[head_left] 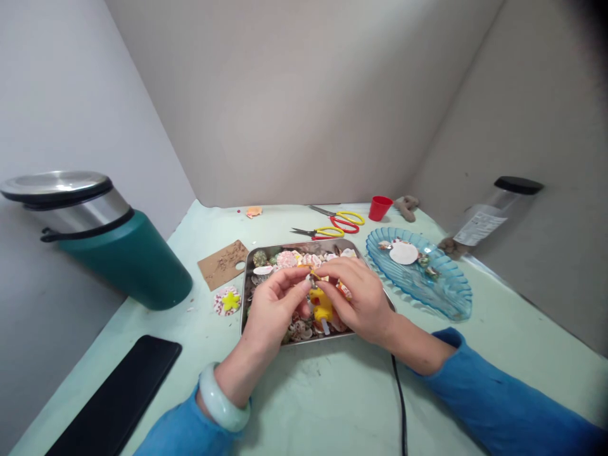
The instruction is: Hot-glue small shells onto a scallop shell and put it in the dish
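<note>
My left hand [275, 301] and my right hand [358, 294] meet above a metal tray [244, 288] of shells. The fingertips of both are pinched together around a small grey-white, shell-like piece [312, 278]; the fingers hide much of it. Directly below them is a yellow glue gun [323, 311] with a red-orange part and a pale stick end. My right hand partly covers it, and I cannot tell whether the two touch. Many small shells [287, 259], striped, greenish and white, fill the tray around it.
Left are a green bottle [128, 259], black phone [118, 392], brown card [223, 263] and speckled disc with yellow flower [228, 301]. Scissors [327, 232], a red cup [380, 208] and blue dish [446, 285] stand behind and right. A black cord [400, 399] runs frontward.
</note>
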Tool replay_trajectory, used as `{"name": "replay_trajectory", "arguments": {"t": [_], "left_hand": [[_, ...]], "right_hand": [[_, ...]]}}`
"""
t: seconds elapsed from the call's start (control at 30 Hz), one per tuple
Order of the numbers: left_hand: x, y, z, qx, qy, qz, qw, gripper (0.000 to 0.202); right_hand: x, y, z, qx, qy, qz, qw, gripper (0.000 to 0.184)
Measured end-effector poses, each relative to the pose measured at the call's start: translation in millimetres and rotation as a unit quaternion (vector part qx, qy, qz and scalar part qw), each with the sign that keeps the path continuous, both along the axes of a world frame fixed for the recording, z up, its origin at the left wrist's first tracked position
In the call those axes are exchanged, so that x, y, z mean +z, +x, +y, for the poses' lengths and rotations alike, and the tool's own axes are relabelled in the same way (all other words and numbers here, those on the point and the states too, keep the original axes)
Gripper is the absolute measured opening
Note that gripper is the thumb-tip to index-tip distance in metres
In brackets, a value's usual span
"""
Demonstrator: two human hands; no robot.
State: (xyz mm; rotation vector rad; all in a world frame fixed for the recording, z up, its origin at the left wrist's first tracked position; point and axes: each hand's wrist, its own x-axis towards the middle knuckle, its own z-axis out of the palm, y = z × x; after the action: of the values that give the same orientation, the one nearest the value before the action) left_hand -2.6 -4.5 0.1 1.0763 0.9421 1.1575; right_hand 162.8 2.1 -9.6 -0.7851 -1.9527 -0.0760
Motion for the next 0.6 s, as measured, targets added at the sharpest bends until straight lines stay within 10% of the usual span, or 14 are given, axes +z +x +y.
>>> {"name": "replay_trajectory", "arguments": {"t": [0.6], "left_hand": [[-0.9,-2.3,1.4,-0.069,-0.026,-0.047,0.996,0.028]], "right_hand": [[-0.1,0.5,-1.5,0.000,0.006,-0.019,1.000,0.014]]}}
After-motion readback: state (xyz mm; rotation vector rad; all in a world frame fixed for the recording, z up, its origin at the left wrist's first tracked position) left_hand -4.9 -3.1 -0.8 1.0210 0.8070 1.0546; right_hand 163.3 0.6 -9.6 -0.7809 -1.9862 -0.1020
